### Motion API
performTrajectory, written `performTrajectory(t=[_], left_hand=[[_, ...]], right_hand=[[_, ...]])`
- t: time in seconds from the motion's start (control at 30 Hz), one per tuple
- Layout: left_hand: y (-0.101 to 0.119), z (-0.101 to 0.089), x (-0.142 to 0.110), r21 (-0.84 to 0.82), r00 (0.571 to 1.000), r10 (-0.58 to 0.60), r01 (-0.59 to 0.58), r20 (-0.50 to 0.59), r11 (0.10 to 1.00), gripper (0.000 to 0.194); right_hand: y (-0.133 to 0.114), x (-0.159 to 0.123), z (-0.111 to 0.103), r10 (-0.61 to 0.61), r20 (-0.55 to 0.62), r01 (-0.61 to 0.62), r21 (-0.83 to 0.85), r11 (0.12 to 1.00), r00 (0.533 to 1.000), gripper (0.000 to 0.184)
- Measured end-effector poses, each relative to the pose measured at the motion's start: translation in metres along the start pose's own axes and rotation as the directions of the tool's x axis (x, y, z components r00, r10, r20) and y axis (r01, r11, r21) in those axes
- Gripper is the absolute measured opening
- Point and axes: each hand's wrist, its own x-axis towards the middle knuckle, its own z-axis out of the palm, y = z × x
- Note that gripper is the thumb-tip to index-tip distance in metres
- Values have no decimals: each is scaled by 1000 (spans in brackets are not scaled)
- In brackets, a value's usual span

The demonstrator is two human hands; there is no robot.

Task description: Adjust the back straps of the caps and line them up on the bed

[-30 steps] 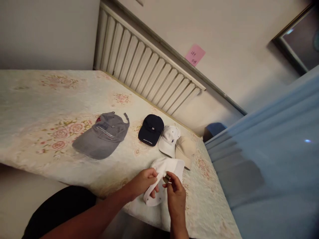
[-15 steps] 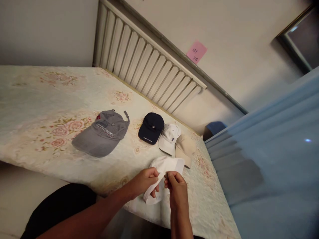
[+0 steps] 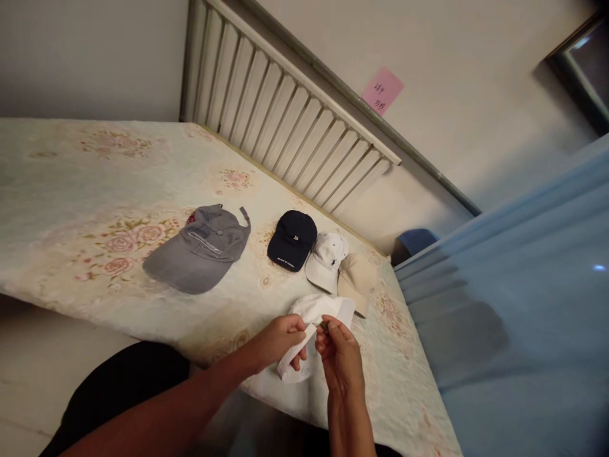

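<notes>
A white cap [image 3: 314,308] lies near the table's front edge, its opening turned towards me. My left hand [image 3: 284,337] is closed on its white strap [image 3: 308,334], pinching it between thumb and fingers, and the strap's free end points at my other hand. Close beside it, my right hand [image 3: 340,355] pinches a small dark metallic piece [image 3: 325,325], possibly a buckle; its link to the cap is hidden by the fingers. Just beyond stand a beige cap [image 3: 354,279], a white cap with a small dark logo [image 3: 327,257] and a navy cap [image 3: 292,238], side by side.
A grey cap [image 3: 200,251] rests farther left on the flower-patterned tablecloth [image 3: 118,209]. Behind the table runs a radiator [image 3: 285,114] along the wall, with a pink note [image 3: 383,91] above. A blue curtain [image 3: 514,304] hangs at the right edge.
My right hand has turned slightly, and the dark metallic piece now shows at its fingertips. The strap's end now sticks out from my left hand. The view has shifted a little.
</notes>
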Motion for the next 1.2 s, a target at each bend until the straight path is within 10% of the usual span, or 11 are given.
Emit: performTrajectory(t=[1.2], left_hand=[[-9, -2, 1, 42, 1000, -10, 10, -12, 999, 21]], right_hand=[[4, -7, 7, 23, -120, -38, -125, 991, 993, 34]])
